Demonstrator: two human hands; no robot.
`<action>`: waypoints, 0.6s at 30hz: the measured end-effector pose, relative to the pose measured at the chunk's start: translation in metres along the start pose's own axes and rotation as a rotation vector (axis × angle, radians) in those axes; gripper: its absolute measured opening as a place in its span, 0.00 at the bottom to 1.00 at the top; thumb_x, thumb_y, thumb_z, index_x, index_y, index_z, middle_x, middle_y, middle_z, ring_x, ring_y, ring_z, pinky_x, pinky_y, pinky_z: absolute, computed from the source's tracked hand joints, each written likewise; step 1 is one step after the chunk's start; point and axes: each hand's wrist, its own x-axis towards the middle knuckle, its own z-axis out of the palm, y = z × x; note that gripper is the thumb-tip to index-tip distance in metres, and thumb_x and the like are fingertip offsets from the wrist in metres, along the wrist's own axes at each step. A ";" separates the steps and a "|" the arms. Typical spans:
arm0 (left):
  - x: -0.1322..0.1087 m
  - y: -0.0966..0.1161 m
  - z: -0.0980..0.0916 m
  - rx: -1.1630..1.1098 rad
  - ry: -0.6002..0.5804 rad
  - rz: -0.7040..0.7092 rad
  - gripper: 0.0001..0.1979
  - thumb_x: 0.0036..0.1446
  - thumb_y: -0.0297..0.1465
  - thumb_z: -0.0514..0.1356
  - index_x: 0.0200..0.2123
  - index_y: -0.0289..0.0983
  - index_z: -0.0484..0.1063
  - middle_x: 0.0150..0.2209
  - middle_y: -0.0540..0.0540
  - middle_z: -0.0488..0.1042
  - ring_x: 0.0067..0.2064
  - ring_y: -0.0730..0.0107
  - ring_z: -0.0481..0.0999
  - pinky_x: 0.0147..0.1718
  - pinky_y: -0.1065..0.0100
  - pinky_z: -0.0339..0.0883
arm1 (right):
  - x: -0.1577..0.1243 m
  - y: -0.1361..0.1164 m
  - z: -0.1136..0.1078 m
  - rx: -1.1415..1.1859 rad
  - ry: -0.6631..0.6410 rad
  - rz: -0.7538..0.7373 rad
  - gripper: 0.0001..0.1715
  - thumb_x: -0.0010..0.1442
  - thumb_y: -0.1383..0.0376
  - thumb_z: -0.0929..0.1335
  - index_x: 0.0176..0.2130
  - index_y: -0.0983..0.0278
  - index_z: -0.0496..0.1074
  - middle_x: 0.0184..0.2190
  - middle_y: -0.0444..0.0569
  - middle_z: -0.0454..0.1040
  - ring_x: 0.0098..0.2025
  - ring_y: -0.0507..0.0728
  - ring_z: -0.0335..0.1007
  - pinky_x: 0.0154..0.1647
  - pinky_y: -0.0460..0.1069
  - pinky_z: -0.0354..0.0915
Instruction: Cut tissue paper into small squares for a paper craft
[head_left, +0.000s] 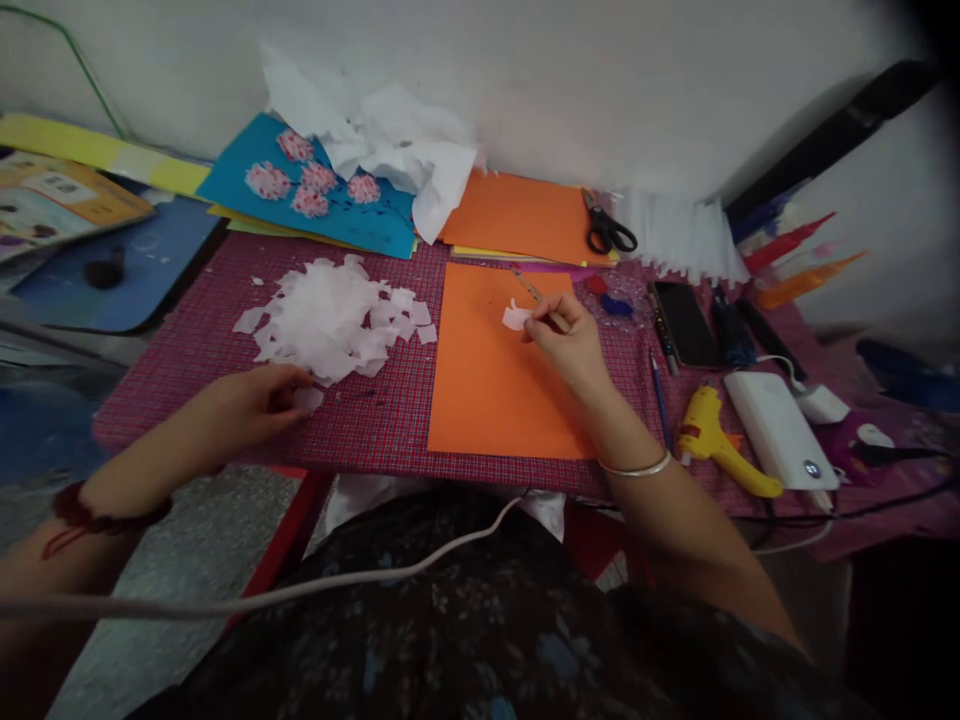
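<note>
A heap of small white paper pieces [322, 315] lies on the checked tablecloth, left of an orange sheet [495, 390]. At the near edge of the heap, my left hand [262, 405] pinches a small white paper piece [307, 400] between thumb and fingers. Over the upper part of the orange sheet, my right hand [566, 340] is closed around a thin brush-like stick [529, 287], its tip pointing up and left. A small pinkish-white paper piece [515, 317] shows at the fingertips of that hand; whether they touch it is unclear.
Behind lie a blue sheet with pink flowers [382, 225], crumpled white paper [409, 140], more orange sheets [517, 215] and black scissors [609, 232]. At right are a phone [684, 322], a blue pen [660, 400], a yellow glue gun [709, 430] and a white power bank [776, 430].
</note>
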 end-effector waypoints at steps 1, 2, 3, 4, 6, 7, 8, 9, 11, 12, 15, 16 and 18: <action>0.000 0.001 0.001 -0.002 0.000 -0.016 0.19 0.56 0.45 0.55 0.43 0.38 0.73 0.27 0.52 0.71 0.30 0.66 0.69 0.32 0.69 0.60 | 0.000 0.000 -0.001 -0.005 0.001 0.003 0.09 0.50 0.66 0.68 0.31 0.59 0.62 0.24 0.38 0.67 0.27 0.51 0.68 0.33 0.49 0.65; 0.001 0.000 0.003 -0.018 0.005 -0.030 0.17 0.56 0.44 0.56 0.41 0.39 0.73 0.26 0.53 0.69 0.29 0.67 0.68 0.31 0.69 0.58 | 0.000 0.000 -0.001 -0.007 0.003 0.003 0.09 0.50 0.66 0.68 0.31 0.59 0.62 0.24 0.38 0.67 0.27 0.51 0.67 0.33 0.49 0.64; 0.001 0.000 0.004 -0.047 0.008 -0.036 0.15 0.56 0.44 0.56 0.37 0.39 0.72 0.25 0.53 0.68 0.28 0.67 0.67 0.30 0.69 0.57 | 0.000 0.000 -0.002 -0.005 0.004 0.001 0.09 0.50 0.66 0.68 0.31 0.59 0.62 0.24 0.38 0.68 0.27 0.51 0.67 0.33 0.49 0.64; 0.001 -0.002 0.005 -0.086 0.004 -0.034 0.13 0.55 0.43 0.57 0.33 0.39 0.71 0.24 0.53 0.67 0.28 0.68 0.66 0.30 0.70 0.57 | 0.000 -0.001 -0.002 -0.001 0.004 -0.002 0.09 0.50 0.66 0.69 0.31 0.59 0.62 0.24 0.38 0.68 0.27 0.51 0.68 0.34 0.50 0.64; 0.001 -0.005 0.005 -0.182 -0.018 -0.018 0.13 0.55 0.42 0.59 0.26 0.39 0.67 0.24 0.53 0.66 0.28 0.69 0.65 0.29 0.70 0.56 | 0.000 -0.001 -0.002 0.004 0.005 -0.007 0.09 0.49 0.65 0.69 0.31 0.59 0.63 0.24 0.38 0.69 0.27 0.51 0.68 0.34 0.50 0.64; 0.001 -0.006 0.004 -0.224 -0.030 -0.015 0.14 0.54 0.42 0.59 0.24 0.39 0.66 0.23 0.53 0.66 0.28 0.69 0.64 0.29 0.70 0.55 | 0.000 0.000 -0.002 0.001 0.008 -0.009 0.09 0.50 0.65 0.69 0.31 0.59 0.63 0.24 0.38 0.69 0.27 0.51 0.68 0.34 0.50 0.64; 0.002 -0.006 0.001 -0.252 -0.037 -0.018 0.14 0.53 0.42 0.60 0.23 0.39 0.65 0.22 0.53 0.65 0.28 0.69 0.64 0.29 0.70 0.55 | 0.000 0.000 -0.002 -0.006 0.009 -0.009 0.09 0.50 0.65 0.69 0.31 0.59 0.62 0.24 0.38 0.68 0.27 0.51 0.68 0.34 0.50 0.64; 0.002 -0.004 -0.004 -0.266 -0.031 -0.027 0.15 0.52 0.43 0.60 0.23 0.40 0.66 0.22 0.53 0.65 0.27 0.69 0.63 0.28 0.70 0.54 | 0.000 0.000 -0.002 -0.014 0.007 -0.007 0.09 0.50 0.65 0.69 0.31 0.59 0.62 0.24 0.38 0.68 0.27 0.52 0.68 0.34 0.50 0.64; 0.004 0.003 -0.020 -0.259 0.009 -0.050 0.14 0.50 0.44 0.61 0.23 0.40 0.68 0.21 0.54 0.65 0.26 0.70 0.62 0.28 0.70 0.54 | 0.000 0.001 -0.002 -0.026 -0.001 -0.003 0.09 0.50 0.65 0.68 0.31 0.59 0.62 0.24 0.38 0.67 0.27 0.52 0.68 0.33 0.50 0.64; 0.006 0.008 -0.030 -0.246 0.038 -0.061 0.14 0.49 0.44 0.61 0.23 0.40 0.68 0.20 0.54 0.65 0.26 0.71 0.62 0.28 0.70 0.54 | 0.000 0.001 -0.002 -0.028 -0.005 -0.001 0.09 0.51 0.65 0.68 0.31 0.59 0.62 0.24 0.38 0.66 0.27 0.51 0.67 0.33 0.50 0.64; 0.017 0.027 -0.061 -0.192 0.134 -0.072 0.14 0.49 0.43 0.61 0.25 0.38 0.68 0.20 0.55 0.65 0.27 0.72 0.62 0.30 0.71 0.53 | 0.001 0.000 -0.002 -0.025 -0.003 0.008 0.09 0.50 0.65 0.68 0.31 0.59 0.62 0.25 0.38 0.66 0.27 0.51 0.67 0.33 0.50 0.64; 0.022 0.033 -0.068 -0.169 0.159 -0.069 0.14 0.50 0.43 0.61 0.26 0.38 0.69 0.21 0.55 0.66 0.27 0.73 0.62 0.30 0.71 0.53 | 0.001 0.000 -0.002 -0.022 0.002 0.011 0.09 0.50 0.65 0.68 0.31 0.59 0.62 0.25 0.38 0.66 0.27 0.51 0.67 0.33 0.50 0.64; 0.031 0.038 -0.076 -0.198 0.231 -0.053 0.14 0.47 0.43 0.63 0.26 0.37 0.70 0.21 0.54 0.67 0.28 0.73 0.62 0.31 0.72 0.53 | 0.001 -0.001 -0.003 -0.014 0.007 0.009 0.09 0.50 0.65 0.68 0.31 0.59 0.62 0.25 0.38 0.66 0.27 0.51 0.67 0.33 0.49 0.64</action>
